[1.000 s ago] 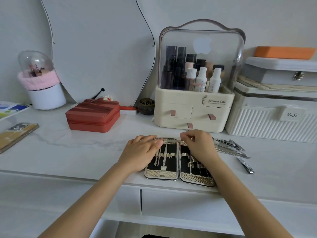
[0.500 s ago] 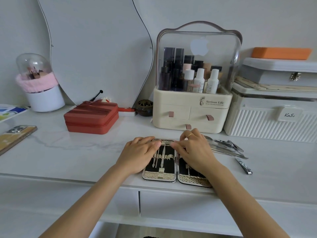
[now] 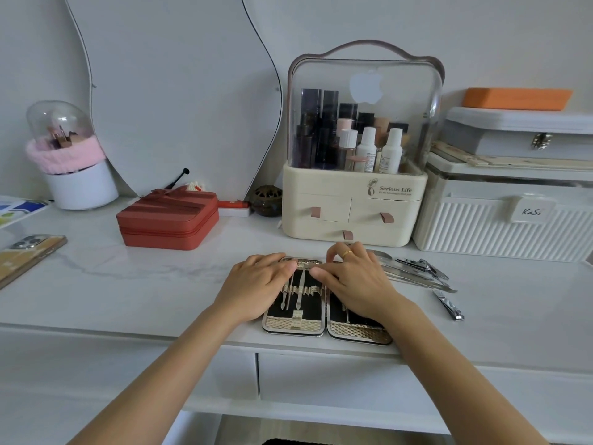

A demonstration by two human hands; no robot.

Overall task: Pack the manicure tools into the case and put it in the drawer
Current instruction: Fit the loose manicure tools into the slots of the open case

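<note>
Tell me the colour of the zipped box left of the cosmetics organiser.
The zipped box is brick red all over; the head view shows it clearly.

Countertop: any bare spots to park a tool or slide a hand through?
Bare white marble countertop between the red zippered case, the phone and the left hand; another patch right of the small nail clipper. Crowded: loose steel tools beside the open gold-trimmed manicure case.

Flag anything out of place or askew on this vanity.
Only the unpacked tools: several metal tools and a nail clipper lie loose on the counter right of the open case, fanned at angles. Nothing looks spilled or damaged.
</note>
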